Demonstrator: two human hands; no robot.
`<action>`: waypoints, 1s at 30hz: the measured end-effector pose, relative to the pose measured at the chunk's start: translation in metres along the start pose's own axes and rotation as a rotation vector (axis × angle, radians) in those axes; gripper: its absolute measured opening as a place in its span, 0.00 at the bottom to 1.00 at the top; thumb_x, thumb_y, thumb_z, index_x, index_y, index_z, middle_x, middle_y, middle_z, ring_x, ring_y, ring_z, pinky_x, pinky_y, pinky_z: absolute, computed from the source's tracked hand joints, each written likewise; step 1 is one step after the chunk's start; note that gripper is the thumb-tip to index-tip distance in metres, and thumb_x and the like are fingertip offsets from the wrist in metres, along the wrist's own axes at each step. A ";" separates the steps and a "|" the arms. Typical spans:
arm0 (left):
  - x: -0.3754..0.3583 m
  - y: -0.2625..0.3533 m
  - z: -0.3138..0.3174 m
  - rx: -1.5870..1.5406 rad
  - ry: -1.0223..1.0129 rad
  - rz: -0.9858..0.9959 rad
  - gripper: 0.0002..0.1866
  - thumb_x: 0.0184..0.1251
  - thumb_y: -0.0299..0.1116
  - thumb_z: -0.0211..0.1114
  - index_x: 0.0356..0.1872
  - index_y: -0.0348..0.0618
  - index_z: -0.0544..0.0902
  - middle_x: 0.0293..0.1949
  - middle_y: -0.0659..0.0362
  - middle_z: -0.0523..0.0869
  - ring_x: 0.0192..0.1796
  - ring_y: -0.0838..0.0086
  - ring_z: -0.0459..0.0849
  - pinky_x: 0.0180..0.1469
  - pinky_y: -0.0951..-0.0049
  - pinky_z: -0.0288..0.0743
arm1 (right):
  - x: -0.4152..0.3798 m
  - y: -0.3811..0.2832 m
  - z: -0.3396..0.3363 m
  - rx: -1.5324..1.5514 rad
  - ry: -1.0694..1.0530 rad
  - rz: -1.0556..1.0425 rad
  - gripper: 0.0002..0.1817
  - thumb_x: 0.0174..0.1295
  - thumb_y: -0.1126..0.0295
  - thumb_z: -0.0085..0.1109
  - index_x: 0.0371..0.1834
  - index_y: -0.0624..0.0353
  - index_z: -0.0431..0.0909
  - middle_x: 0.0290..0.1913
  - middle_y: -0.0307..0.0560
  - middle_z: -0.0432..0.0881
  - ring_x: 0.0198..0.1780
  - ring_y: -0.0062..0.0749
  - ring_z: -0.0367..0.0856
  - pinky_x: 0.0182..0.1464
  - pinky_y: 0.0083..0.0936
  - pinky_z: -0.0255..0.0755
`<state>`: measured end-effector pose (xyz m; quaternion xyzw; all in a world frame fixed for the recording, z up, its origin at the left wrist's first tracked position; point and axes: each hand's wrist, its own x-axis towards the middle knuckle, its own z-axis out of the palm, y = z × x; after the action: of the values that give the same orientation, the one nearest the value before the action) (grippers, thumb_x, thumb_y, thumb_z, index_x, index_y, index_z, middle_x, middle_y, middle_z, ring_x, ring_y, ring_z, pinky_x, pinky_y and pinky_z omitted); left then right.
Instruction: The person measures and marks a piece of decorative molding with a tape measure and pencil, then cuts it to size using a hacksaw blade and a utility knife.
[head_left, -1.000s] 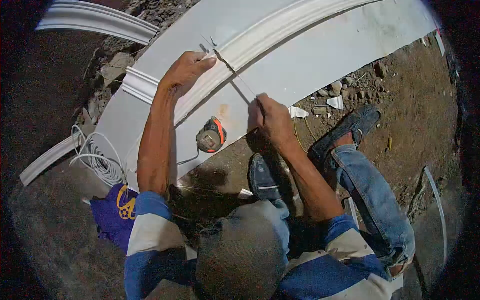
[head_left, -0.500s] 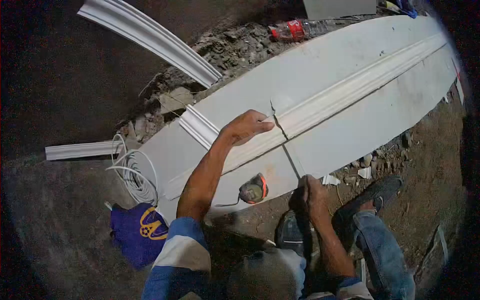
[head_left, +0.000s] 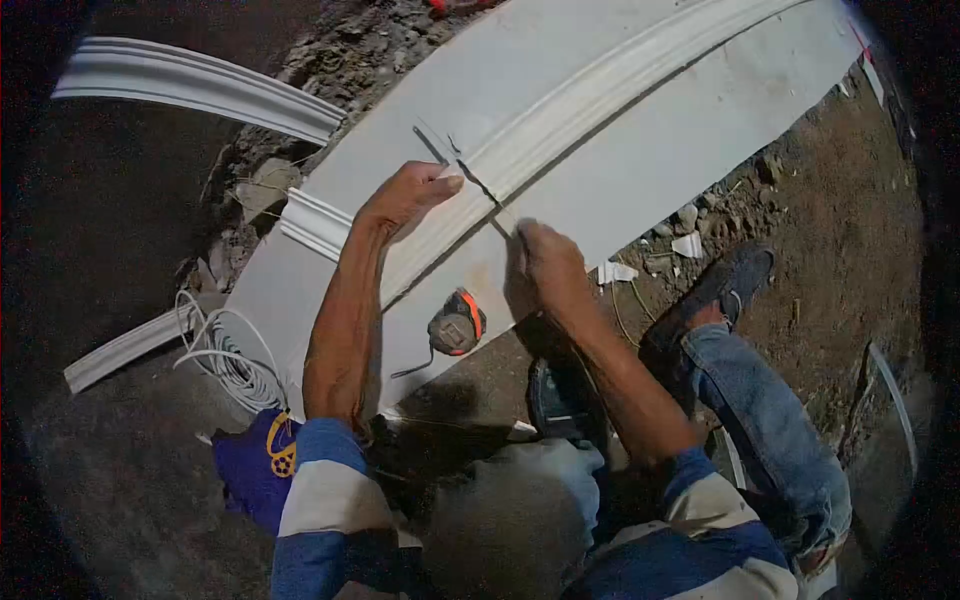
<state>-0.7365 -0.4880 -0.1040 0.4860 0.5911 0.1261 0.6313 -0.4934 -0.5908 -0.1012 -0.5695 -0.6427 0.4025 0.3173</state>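
Observation:
A long white moulding [head_left: 560,125] with a ridged profile lies along a pale board. My left hand [head_left: 412,198] is closed on it, thumb beside a dark cut line that runs across its width. A thin saw blade [head_left: 432,142] crosses the moulding at this line, its tip sticking out past the far side. At the near side my right hand [head_left: 552,262] is wrapped round the blade's other end, fingers partly hidden. A tape measure [head_left: 457,323], dark with an orange edge, rests on the board below my left hand.
The pale board [head_left: 690,130] lies on rough ground with rubble [head_left: 350,60] along its far edge. Other moulding pieces [head_left: 200,85] lie at the left, near a coil of white cable [head_left: 240,365] and a purple cloth [head_left: 250,465]. White offcuts [head_left: 617,272] lie near my foot.
My right hand has pushed forward, up close to the moulding, and more of the blade now shows beyond the far side. My left hand keeps its hold. The view has shifted.

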 end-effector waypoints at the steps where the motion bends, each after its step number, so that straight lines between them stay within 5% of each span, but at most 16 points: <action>1: 0.002 -0.002 0.000 0.032 0.010 0.004 0.21 0.64 0.48 0.68 0.24 0.39 0.78 0.24 0.71 0.67 0.29 0.83 0.62 0.31 0.76 0.58 | 0.014 0.000 0.008 -0.055 0.003 -0.033 0.05 0.60 0.73 0.51 0.32 0.64 0.71 0.31 0.65 0.74 0.36 0.65 0.74 0.37 0.46 0.69; 2: 0.001 0.000 0.000 0.069 0.020 0.010 0.21 0.64 0.48 0.68 0.22 0.40 0.77 0.24 0.71 0.66 0.29 0.84 0.60 0.30 0.76 0.56 | 0.014 0.005 0.013 -0.040 -0.008 -0.027 0.05 0.60 0.73 0.51 0.32 0.64 0.71 0.31 0.65 0.74 0.36 0.64 0.75 0.37 0.45 0.70; 3: -0.005 0.015 -0.002 0.175 -0.021 -0.040 0.20 0.63 0.46 0.67 0.31 0.35 0.83 0.27 0.68 0.76 0.32 0.82 0.70 0.36 0.77 0.66 | 0.005 0.001 0.005 -0.033 -0.015 0.008 0.05 0.60 0.73 0.51 0.33 0.64 0.72 0.31 0.65 0.74 0.36 0.63 0.75 0.37 0.45 0.70; 8: -0.010 0.018 0.008 0.010 -0.014 0.009 0.22 0.61 0.52 0.68 0.31 0.38 0.83 0.26 0.69 0.77 0.32 0.82 0.70 0.36 0.78 0.66 | -0.054 0.023 -0.021 -0.079 0.046 -0.004 0.05 0.61 0.72 0.51 0.33 0.63 0.72 0.31 0.64 0.76 0.36 0.63 0.76 0.38 0.46 0.70; 10: -0.004 0.009 0.000 0.081 -0.017 -0.041 0.21 0.64 0.47 0.68 0.31 0.34 0.83 0.26 0.69 0.76 0.30 0.82 0.70 0.36 0.79 0.67 | -0.016 0.008 -0.016 -0.040 -0.148 0.105 0.05 0.60 0.72 0.51 0.33 0.62 0.72 0.30 0.61 0.77 0.35 0.60 0.78 0.38 0.47 0.70; 12: 0.000 0.005 0.000 0.025 -0.018 -0.004 0.21 0.64 0.48 0.68 0.34 0.34 0.84 0.27 0.69 0.76 0.30 0.82 0.71 0.36 0.79 0.67 | 0.020 -0.001 0.009 -0.145 -0.040 -0.040 0.05 0.60 0.72 0.50 0.32 0.62 0.71 0.29 0.60 0.76 0.34 0.59 0.78 0.37 0.48 0.70; 14: -0.005 0.008 0.002 -0.008 -0.035 -0.018 0.21 0.64 0.47 0.67 0.36 0.33 0.85 0.29 0.69 0.77 0.31 0.82 0.69 0.36 0.78 0.66 | 0.006 0.004 0.000 0.056 -0.087 0.035 0.03 0.59 0.74 0.51 0.33 0.62 0.72 0.30 0.61 0.77 0.35 0.61 0.78 0.37 0.48 0.71; 18: -0.005 0.020 0.004 0.084 0.010 0.037 0.21 0.65 0.47 0.67 0.36 0.33 0.84 0.31 0.68 0.77 0.34 0.83 0.69 0.39 0.76 0.66 | -0.052 0.006 -0.029 -0.137 -0.022 0.036 0.03 0.60 0.76 0.53 0.36 0.62 0.74 0.31 0.61 0.77 0.37 0.58 0.80 0.38 0.45 0.72; 19: -0.007 0.016 0.006 0.088 0.031 0.047 0.21 0.65 0.47 0.67 0.34 0.34 0.84 0.31 0.68 0.76 0.34 0.83 0.69 0.39 0.76 0.66 | -0.045 0.006 -0.030 -0.137 -0.229 0.203 0.04 0.61 0.75 0.52 0.37 0.62 0.74 0.32 0.62 0.77 0.38 0.60 0.79 0.38 0.46 0.72; 20: -0.005 0.005 0.003 -0.137 -0.066 -0.001 0.20 0.65 0.47 0.68 0.30 0.37 0.82 0.29 0.69 0.74 0.35 0.83 0.67 0.39 0.78 0.65 | -0.031 -0.013 -0.031 -0.101 -0.082 0.138 0.04 0.61 0.75 0.52 0.37 0.62 0.73 0.32 0.63 0.77 0.37 0.62 0.77 0.38 0.46 0.71; 22: 0.000 0.002 0.001 -0.005 -0.012 0.002 0.20 0.64 0.48 0.69 0.28 0.39 0.80 0.28 0.70 0.72 0.34 0.84 0.66 0.37 0.79 0.63 | 0.010 0.000 -0.003 -0.095 -0.109 0.016 0.04 0.61 0.75 0.51 0.37 0.63 0.73 0.32 0.63 0.76 0.36 0.62 0.77 0.38 0.46 0.71; 30: 0.000 0.011 0.001 -0.059 -0.032 -0.008 0.18 0.65 0.47 0.68 0.31 0.40 0.83 0.28 0.71 0.75 0.31 0.85 0.68 0.35 0.80 0.64 | -0.039 0.008 -0.026 -0.074 0.004 0.060 0.03 0.60 0.76 0.51 0.35 0.64 0.72 0.29 0.63 0.75 0.35 0.62 0.77 0.36 0.45 0.71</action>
<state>-0.7315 -0.4833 -0.0956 0.4665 0.5791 0.1332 0.6552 -0.4614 -0.6255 -0.0944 -0.6007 -0.6391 0.3867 0.2850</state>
